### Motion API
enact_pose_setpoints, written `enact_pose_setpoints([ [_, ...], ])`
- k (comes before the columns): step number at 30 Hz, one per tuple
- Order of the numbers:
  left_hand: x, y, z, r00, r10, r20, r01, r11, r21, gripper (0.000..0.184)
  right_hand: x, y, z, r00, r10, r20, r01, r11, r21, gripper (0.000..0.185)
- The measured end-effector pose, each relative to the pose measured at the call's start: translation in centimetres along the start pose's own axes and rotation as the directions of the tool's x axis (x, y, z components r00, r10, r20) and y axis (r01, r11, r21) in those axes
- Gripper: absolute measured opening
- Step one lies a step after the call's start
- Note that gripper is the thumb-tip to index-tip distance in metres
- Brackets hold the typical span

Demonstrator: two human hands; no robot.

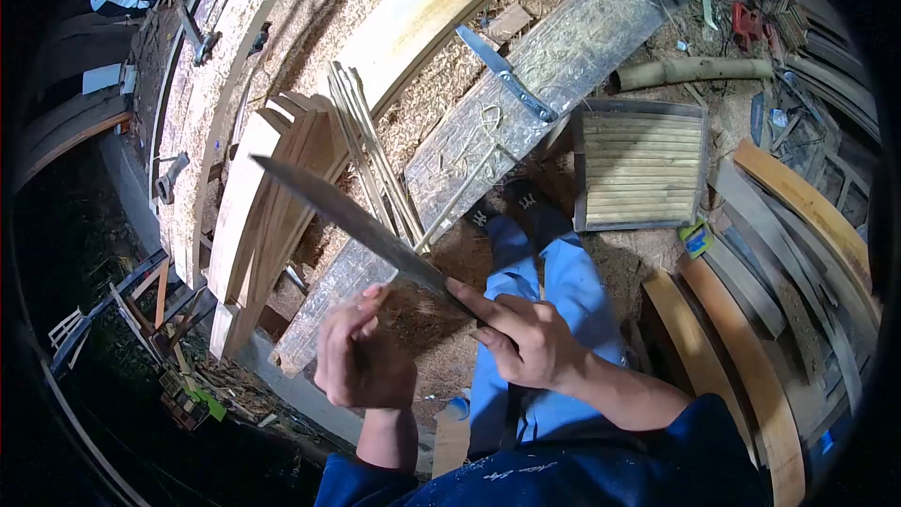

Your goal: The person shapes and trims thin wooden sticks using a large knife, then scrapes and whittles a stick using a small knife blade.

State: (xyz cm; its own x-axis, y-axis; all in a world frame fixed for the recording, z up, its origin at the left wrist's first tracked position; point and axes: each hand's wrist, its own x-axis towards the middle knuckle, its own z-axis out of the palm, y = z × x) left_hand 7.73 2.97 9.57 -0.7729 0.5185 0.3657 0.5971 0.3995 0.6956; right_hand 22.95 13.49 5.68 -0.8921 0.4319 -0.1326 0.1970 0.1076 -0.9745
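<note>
My right hand (526,338) is closed around the handle of a large knife (352,221), whose long dark blade points to the upper left. Its handle is mostly hidden by my fingers. Just below the blade, my left hand (361,357) is closed, thumb and fingers pinching the near end of a thin pale wooden strip (450,205). The strip runs under the blade and out over a worn plank (582,52). On that plank lies a folding saw (507,75) among curly shavings. A bundle of thin strips (366,145) leans beside the plank, left of the held strip.
Curved boards (253,197) stand stacked at the left, with a hammer (195,35) farther back. Sawdust covers the ground. A slatted panel (643,164) and a bamboo pole (690,73) lie right of my legs, near a tape measure (695,238) and more curved boards (751,366).
</note>
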Motion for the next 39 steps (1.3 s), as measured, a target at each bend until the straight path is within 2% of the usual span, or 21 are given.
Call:
enact_pose_setpoints([
  [2,0.5,-0.3,-0.2,1.000,-0.001,0.027,0.000,1.000,0.029,0.013,-0.2,-1.0,0.6,0.999,0.042,-0.005,-0.042,0.999,0.015,0.051],
  [4,0.9,0.3,-0.6,0.995,0.057,0.084,-0.065,0.993,0.097,0.009,-0.7,-1.4,1.4,0.987,-0.095,-0.126,0.111,0.987,0.121,0.059],
  [6,1.0,0.2,-1.0,0.975,0.124,0.184,-0.153,0.976,0.152,0.012,-1.5,0.0,0.5,0.996,-0.079,-0.040,0.082,0.993,0.088,0.054],
  [8,0.3,-0.5,-0.7,0.991,0.083,0.108,-0.093,0.991,0.095,0.012,-2.0,3.5,1.4,0.994,0.084,-0.066,-0.091,0.989,-0.114,0.056],
  [9,0.2,-0.7,-1.0,0.992,0.073,0.106,-0.081,0.994,0.069,0.014,-1.5,3.4,0.9,0.978,0.204,-0.048,-0.206,0.978,-0.037,0.057],
  [10,0.1,-0.9,-1.1,0.992,0.063,0.109,-0.068,0.997,0.042,0.016,-1.4,3.4,0.8,0.978,0.202,-0.049,-0.204,0.978,-0.042,0.057],
  [14,-0.1,-0.8,-0.4,0.994,0.077,0.075,-0.079,0.997,0.016,0.025,-1.5,1.5,1.7,0.965,-0.076,-0.250,0.106,0.988,0.109,0.065],
  [16,0.3,-0.8,-0.4,0.986,0.150,0.073,-0.156,0.984,0.085,0.027,-2.1,0.4,0.5,0.999,0.014,0.041,-0.014,1.000,-0.007,0.065],
  [17,0.3,-0.6,-0.3,0.994,0.081,0.078,-0.083,0.996,0.021,0.027,-2.0,2.0,0.6,0.997,0.083,0.001,-0.083,0.997,0.002,0.061],
  [19,0.3,-1.0,-0.8,0.990,0.096,0.105,-0.099,0.995,0.018,0.027,-1.7,5.1,0.9,0.972,0.220,-0.078,-0.217,0.975,0.036,0.052],
  [20,0.4,-1.2,-0.9,0.985,0.113,0.132,-0.116,0.993,0.013,0.027,-1.3,6.0,0.6,0.953,0.295,-0.068,-0.299,0.952,-0.067,0.051],
  [21,0.4,-1.0,-0.8,0.986,0.112,0.125,-0.117,0.993,0.029,0.026,-0.7,5.9,1.2,0.965,0.175,-0.195,-0.169,0.984,0.049,0.052],
  [22,0.5,-0.8,-0.7,0.986,0.111,0.124,-0.115,0.993,0.027,0.026,-0.7,5.3,1.4,0.965,0.175,-0.194,-0.169,0.985,0.047,0.052],
  [25,0.4,-0.5,-0.7,0.992,0.060,0.110,-0.063,0.998,0.022,0.013,-1.5,1.1,0.8,1.000,0.020,0.003,-0.020,1.000,0.022,0.053],
  [28,0.9,-0.3,-0.7,0.977,0.140,0.160,-0.152,0.986,0.065,0.014,-2.4,3.3,2.4,0.998,0.008,-0.059,-0.011,0.998,-0.056,0.053],
  [29,1.2,-0.4,-0.7,0.977,0.146,0.157,-0.158,0.985,0.063,0.014,-2.5,6.0,3.3,0.983,0.050,-0.176,-0.048,0.999,0.016,0.052],
  [31,1.5,-0.7,-0.6,0.978,0.139,0.155,-0.153,0.984,0.086,0.029,-0.7,9.3,3.1,0.959,0.075,-0.272,-0.095,0.993,-0.062,0.050],
  [32,1.4,-0.8,-0.5,0.977,0.146,0.155,-0.160,0.984,0.081,0.029,-0.7,10.0,2.4,0.963,0.160,-0.216,-0.195,0.970,-0.147,0.050],
  [33,1.2,-0.9,-0.2,0.988,0.111,0.112,-0.117,0.992,0.052,0.030,-0.2,9.5,2.1,0.963,0.154,-0.223,-0.190,0.970,-0.152,0.050],
  [36,1.0,-0.6,-0.1,0.992,0.086,0.098,-0.090,0.995,0.047,0.029,0.1,5.4,1.4,0.955,0.210,-0.207,-0.207,0.978,0.037,0.053],
  [39,1.2,-0.3,0.1,0.982,0.128,0.138,-0.143,0.984,0.105,0.029,-1.4,3.0,0.9,0.999,0.037,0.037,-0.033,0.995,-0.098,0.057],
])
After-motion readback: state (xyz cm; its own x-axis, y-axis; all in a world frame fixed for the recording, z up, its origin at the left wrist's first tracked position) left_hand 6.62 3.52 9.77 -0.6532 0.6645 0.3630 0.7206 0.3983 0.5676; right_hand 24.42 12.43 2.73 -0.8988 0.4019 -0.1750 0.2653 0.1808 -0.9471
